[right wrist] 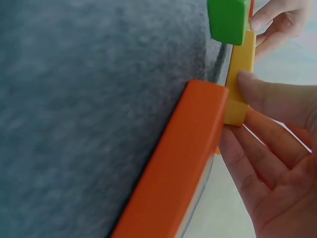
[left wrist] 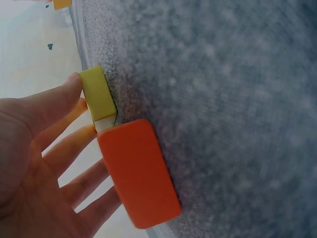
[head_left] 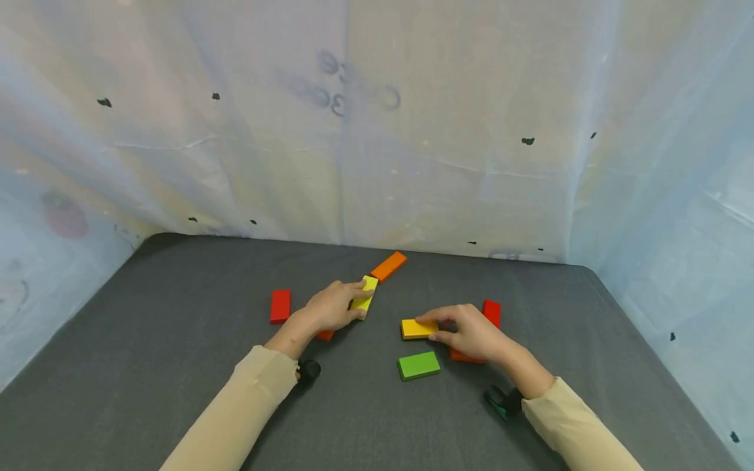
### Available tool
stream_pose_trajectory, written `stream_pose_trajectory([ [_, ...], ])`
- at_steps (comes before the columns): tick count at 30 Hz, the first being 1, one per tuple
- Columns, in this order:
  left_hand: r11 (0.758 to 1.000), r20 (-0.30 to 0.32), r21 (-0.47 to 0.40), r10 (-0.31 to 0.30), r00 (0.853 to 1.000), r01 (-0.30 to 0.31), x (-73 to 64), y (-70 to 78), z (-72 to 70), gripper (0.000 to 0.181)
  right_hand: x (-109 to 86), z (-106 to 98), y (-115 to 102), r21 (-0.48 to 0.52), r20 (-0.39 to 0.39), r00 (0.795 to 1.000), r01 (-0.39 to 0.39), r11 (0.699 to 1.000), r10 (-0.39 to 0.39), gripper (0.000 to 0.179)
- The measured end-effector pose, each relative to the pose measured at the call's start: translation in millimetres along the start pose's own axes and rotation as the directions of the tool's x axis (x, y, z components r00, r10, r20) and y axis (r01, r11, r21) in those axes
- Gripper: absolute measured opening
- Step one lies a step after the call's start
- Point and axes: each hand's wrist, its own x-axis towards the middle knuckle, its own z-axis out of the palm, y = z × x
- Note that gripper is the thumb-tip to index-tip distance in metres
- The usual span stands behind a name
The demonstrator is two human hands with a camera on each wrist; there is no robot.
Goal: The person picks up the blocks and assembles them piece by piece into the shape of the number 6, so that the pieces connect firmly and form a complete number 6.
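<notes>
My left hand (head_left: pixel 331 306) pinches a yellow block (head_left: pixel 363 303) between thumb and fingers on the dark cloth. At its far end lies an orange block (head_left: pixel 389 266), close to the yellow one's corner. An orange-red block (left wrist: pixel 141 173), partly hidden under that hand in the head view, shows whole in the left wrist view. My right hand (head_left: pixel 471 330) grips the right end of an amber block (head_left: pixel 414 329). Nearer to me is a green block (head_left: pixel 419 366), lying flat. Another orange-red block (right wrist: pixel 173 163) sits beneath the right hand, partly covered in the head view.
A red block (head_left: pixel 280 306) lies left of the left hand; a second red block (head_left: pixel 492 312) is behind the right hand. The dark cloth table (head_left: pixel 194 366) meets pale hanging sheeting (head_left: pixel 377 163) at the back and both sides.
</notes>
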Motion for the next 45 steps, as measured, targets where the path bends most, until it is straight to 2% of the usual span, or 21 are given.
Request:
stream_pose_trajectory([
  [14, 1.0, 0.006, 0.006, -0.01, 1.0, 0.01, -0.6, 0.6, -0.9, 0.047, 24.4, 1, -7, 0.005, 0.017, 1.0, -0.003, 1.0, 0.003, 0.034],
  [25, 0.999, 0.013, 0.029, -0.026, 1.0, 0.026, -1.2, 0.9, 0.0, 0.048, 44.3, 5, -14, 0.012, 0.049, 0.998, 0.024, 1.0, -0.025, 0.033],
  [34, 0.999, 0.009, 0.034, -0.03, 1.0, 0.03, -0.7, 2.5, -0.3, 0.047, 51.5, 7, -18, 0.029, 0.07, 0.997, 0.044, 0.999, -0.046, 0.033],
  [45, 0.999, 0.015, 0.049, -0.023, 1.0, 0.022, -2.0, 2.5, -0.4, 0.047, 59.1, 10, -18, 0.047, 0.096, 0.995, 0.022, 0.999, -0.027, 0.033],
])
